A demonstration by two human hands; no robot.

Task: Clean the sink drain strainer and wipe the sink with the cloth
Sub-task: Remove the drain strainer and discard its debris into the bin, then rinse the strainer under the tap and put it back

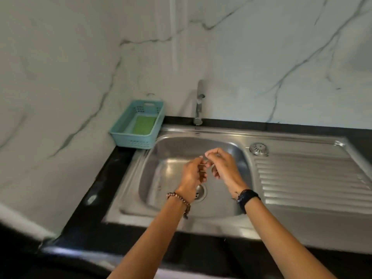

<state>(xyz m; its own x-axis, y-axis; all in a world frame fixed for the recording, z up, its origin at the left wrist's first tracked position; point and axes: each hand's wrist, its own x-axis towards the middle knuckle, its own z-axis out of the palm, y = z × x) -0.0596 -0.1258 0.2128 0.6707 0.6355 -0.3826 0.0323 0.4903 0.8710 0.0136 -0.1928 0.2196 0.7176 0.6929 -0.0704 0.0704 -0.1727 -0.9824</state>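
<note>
White marble-look wall panels with grey veins ran behind a glossy black tabletop [96, 190], and a stainless steel sink [173, 198] was set into it, with a rounded-corner basin and a ribbed draining board [314, 178] off to the right. Whole shot was kinda motion-blurred tbh.

Round metal strainer [259, 149] with little slots sat upside-down-dome style on the steel at the top left corner of the ribbed part, well apart from the drain hole [200, 192] in the basin floor. Drain was half hidden behind the left wrist.

Both hands hovered over the basin, close together. Left hand [194, 171] had its fingers curled, and the right hand [220, 163] was pinching thumb to finger. Looked like something thin and pale between them, but too blurry to say what, so I couldn't tell if either really gripped anything. Beaded bracelet [179, 200] on the left wrist, black band [246, 198] on the right.

Teal plastic basket [128, 135] with perforated sides sat back left touching the sink edge, with a green cloth [143, 124] lying flat inside. Chrome tap [199, 103] stood at the back.
</note>
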